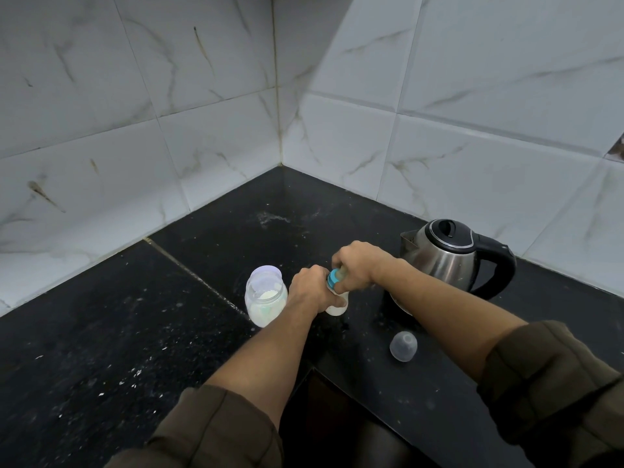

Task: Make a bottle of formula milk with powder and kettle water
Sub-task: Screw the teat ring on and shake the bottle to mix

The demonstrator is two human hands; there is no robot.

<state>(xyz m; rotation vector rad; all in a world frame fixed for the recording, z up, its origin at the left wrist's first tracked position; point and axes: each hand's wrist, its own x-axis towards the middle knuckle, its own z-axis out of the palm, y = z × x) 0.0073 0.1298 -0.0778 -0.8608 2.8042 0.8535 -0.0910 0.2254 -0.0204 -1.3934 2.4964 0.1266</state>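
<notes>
A small baby bottle (337, 307) with white liquid stands on the black counter, tilted a little. My left hand (309, 290) is wrapped around its body. My right hand (358, 263) grips the blue collar (333, 278) and teat at its top. Left of it stands an open clear powder jar (265, 300) with white powder inside. A steel kettle (452, 255) with a black lid and handle sits to the right, lid closed. The clear dome cap (403, 346) lies on the counter, nearer to me.
The black stone counter (118, 332) fills an L-shaped corner, bounded by white tiled walls (202, 130). White specks of powder are scattered over the counter's left part. Its inner edge drops off by my forearms.
</notes>
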